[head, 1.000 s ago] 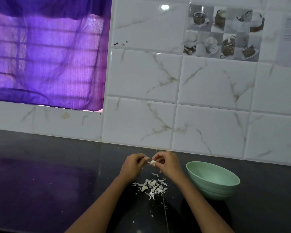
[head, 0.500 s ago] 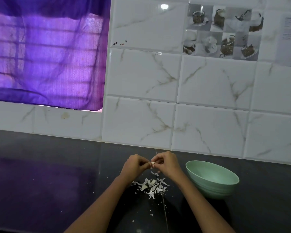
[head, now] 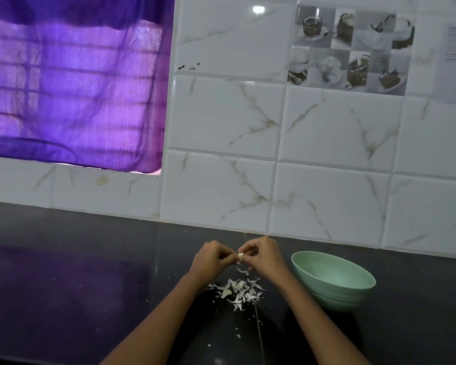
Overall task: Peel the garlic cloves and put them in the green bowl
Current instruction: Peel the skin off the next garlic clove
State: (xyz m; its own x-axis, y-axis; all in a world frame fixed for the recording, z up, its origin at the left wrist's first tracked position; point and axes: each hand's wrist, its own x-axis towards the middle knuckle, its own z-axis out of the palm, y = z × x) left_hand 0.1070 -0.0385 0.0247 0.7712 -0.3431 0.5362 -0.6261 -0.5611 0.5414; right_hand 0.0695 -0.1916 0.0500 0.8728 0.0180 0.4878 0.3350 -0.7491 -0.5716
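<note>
A small white garlic clove [head: 240, 256] is held above the dark counter, pinched between the fingertips of both hands. My left hand [head: 211, 262] grips it from the left and my right hand [head: 263, 256] from the right, fingers curled. The green bowl [head: 332, 279] stands on the counter just right of my right hand, tilted a little; I cannot see anything in the part of its inside that shows. A heap of white garlic peels [head: 237, 289] lies on the counter under my hands.
The black counter [head: 77, 285] stretches left and right, with small peel crumbs [head: 237, 335] near the front. A white marble-tiled wall [head: 327, 196] rises right behind the hands. A purple curtain [head: 71, 88] covers the window at upper left.
Both hands have stayed in place on the clove, with only small finger movements as they work at it. The bowl and peel heap have not moved.
</note>
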